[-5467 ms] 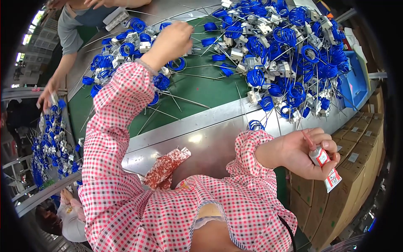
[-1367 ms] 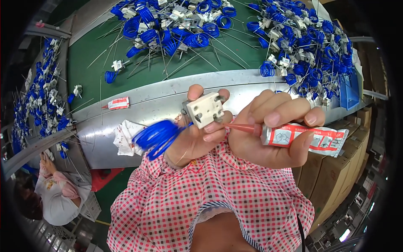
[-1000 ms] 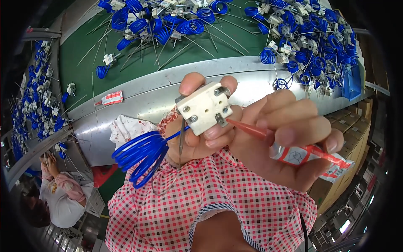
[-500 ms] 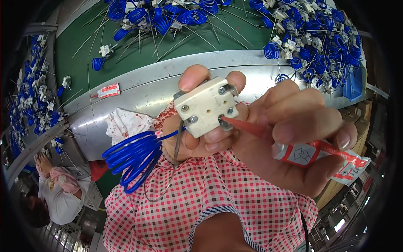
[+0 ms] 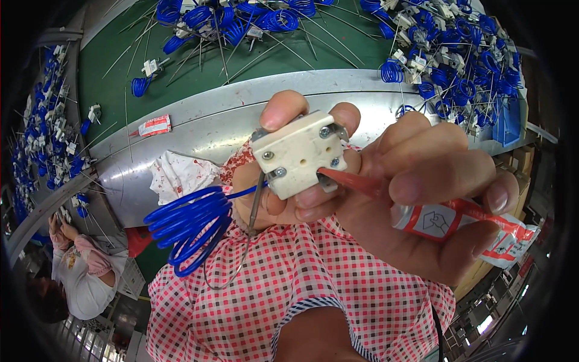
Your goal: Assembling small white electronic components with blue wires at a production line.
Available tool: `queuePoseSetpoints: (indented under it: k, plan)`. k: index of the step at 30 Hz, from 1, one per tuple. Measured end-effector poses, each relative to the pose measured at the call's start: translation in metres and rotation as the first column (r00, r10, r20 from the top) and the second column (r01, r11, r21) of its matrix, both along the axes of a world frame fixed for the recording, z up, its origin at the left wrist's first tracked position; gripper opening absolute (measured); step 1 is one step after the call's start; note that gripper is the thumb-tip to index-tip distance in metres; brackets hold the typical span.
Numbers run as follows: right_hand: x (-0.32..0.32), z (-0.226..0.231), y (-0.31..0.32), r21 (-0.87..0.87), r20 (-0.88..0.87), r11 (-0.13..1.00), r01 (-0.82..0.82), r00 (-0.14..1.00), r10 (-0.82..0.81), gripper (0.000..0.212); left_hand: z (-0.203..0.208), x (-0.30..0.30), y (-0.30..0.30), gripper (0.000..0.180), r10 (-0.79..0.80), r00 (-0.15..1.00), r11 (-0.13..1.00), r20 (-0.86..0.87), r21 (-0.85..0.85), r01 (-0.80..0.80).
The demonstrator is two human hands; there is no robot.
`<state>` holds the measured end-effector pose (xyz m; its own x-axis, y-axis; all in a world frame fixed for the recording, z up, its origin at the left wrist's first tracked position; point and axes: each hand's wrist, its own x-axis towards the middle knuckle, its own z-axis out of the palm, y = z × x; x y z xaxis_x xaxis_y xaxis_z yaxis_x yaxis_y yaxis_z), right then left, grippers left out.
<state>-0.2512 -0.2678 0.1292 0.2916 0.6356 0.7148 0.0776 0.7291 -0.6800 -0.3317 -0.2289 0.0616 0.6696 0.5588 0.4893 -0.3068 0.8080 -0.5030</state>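
My left hand (image 5: 253,196) is closed around a capillary thermostat (image 5: 295,155), a cream ceramic block with screws in its upturned face. From its left side hangs a coil of blue tubing (image 5: 190,224), along with a thin grey metal probe (image 5: 256,202). My right hand (image 5: 434,166) grips a red and white squeeze tube (image 5: 431,222). The tube's tapered red nozzle (image 5: 356,181) meets the block at its lower right edge, beside a screw recess. Fingers and palm hide part of the tube and the block's underside.
Many blue-coiled thermostats (image 5: 464,78) lie heaped on the green worktop (image 5: 108,75) and along the left side. Another red and white tube (image 5: 155,125) and a red-stained white cloth (image 5: 181,175) rest on the metal edge. A blue bin (image 5: 508,123) stands right; a co-worker (image 5: 87,277) sits left.
The thermostat has shifted slightly right in my left hand's grip, and the nozzle tip stays at its lower right edge. At the left, the co-worker's hands have moved slightly.
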Motion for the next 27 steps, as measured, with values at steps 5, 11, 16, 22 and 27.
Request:
queuePoseSetpoints:
  k: [5, 11, 16, 22, 27]
  plan:
    - [-0.02, -0.005, 0.021, 0.234, -0.261, 0.943, 0.235, 0.95, -0.172, 0.041, -0.001, 0.006, 0.001, 0.056, -0.006, 1.0, 1.0, 0.024, 0.013, 0.006]
    - [-0.02, -0.01, 0.023, 0.275, -0.157, 0.928, 0.251, 0.964, -0.214, 0.046, 0.001, 0.002, -0.004, 0.054, 0.013, 1.0, 1.0, 0.023, -0.009, -0.012]
    - [-0.013, -0.011, 0.015, 0.191, -0.124, 0.966, 0.173, 0.981, -0.151, 0.048, -0.002, 0.005, -0.005, 0.054, 0.027, 0.999, 0.998, 0.029, -0.051, -0.025]
    - [-0.017, -0.005, 0.015, 0.136, -0.198, 0.979, 0.151, 0.972, -0.123, 0.045, -0.002, 0.004, -0.002, 0.054, 0.027, 0.999, 0.999, 0.02, 0.033, -0.028]
    - [-0.018, -0.008, 0.02, 0.167, -0.267, 0.975, 0.145, 0.959, -0.097, 0.041, -0.008, 0.011, -0.003, 0.055, 0.083, 0.991, 0.993, 0.108, 0.07, -0.091]
